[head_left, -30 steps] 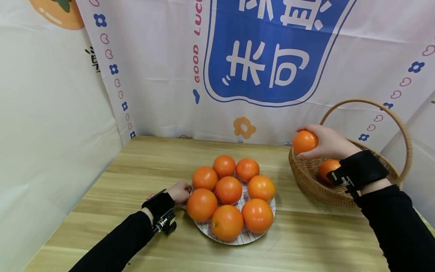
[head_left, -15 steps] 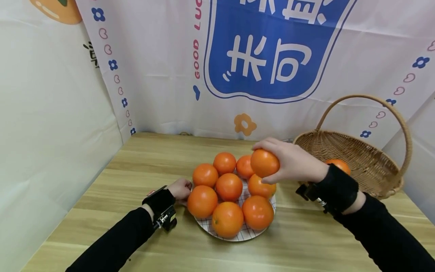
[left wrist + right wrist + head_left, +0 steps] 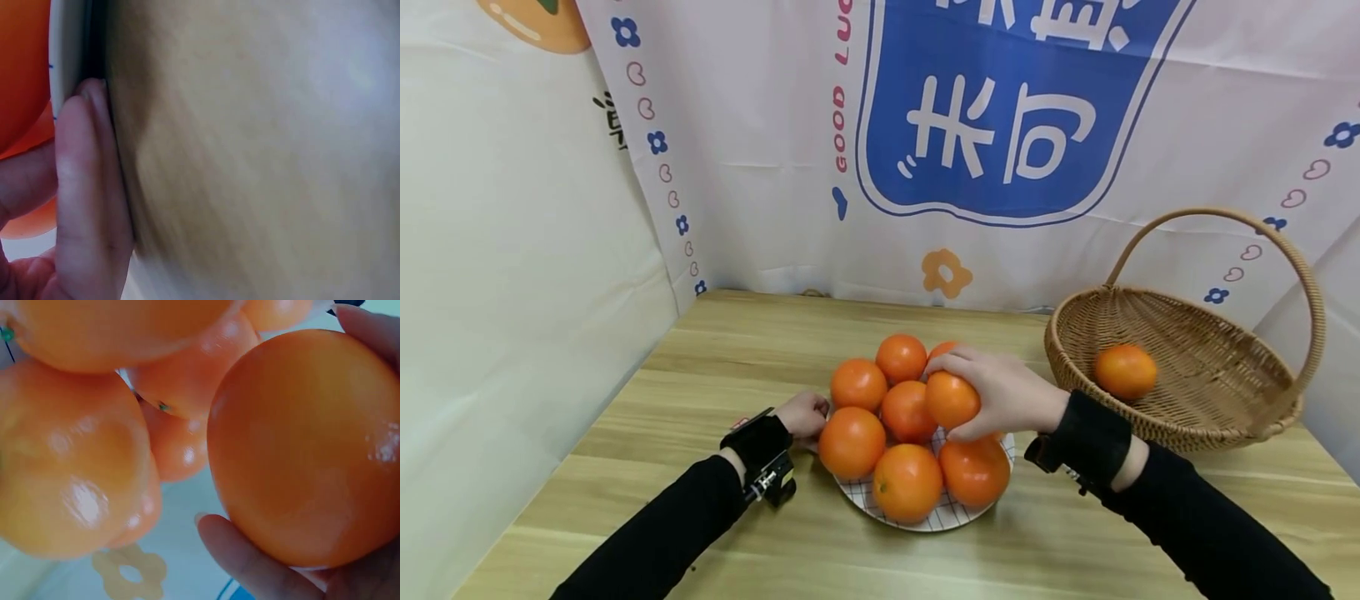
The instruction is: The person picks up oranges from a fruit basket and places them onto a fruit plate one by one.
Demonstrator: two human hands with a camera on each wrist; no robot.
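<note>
My right hand (image 3: 1009, 392) grips an orange (image 3: 952, 400) over the right side of a round checked plate (image 3: 942, 520). Fingers and thumb wrap opposite sides of that fruit in the right wrist view. Several other oranges (image 3: 907, 483) sit in a ring on the plate, with one in the middle; my right hand partly covers those at the back right. At the plate's left edge, my left hand (image 3: 803, 415) pinches the rim. The left wrist view shows a finger (image 3: 84, 187) tucked under the rim and another digit on the fruit side.
A wicker basket (image 3: 1210, 350) with a tall arched handle stands at the right, holding one orange (image 3: 1125, 372). The wooden table (image 3: 760, 342) meets a printed cloth (image 3: 760, 200) at the back and a pale wall covering (image 3: 527, 275) at the left.
My right hand has carried the orange left from over the basket to above the plate and lowered it toward the other oranges. The left hand has stayed at the plate's rim.
</note>
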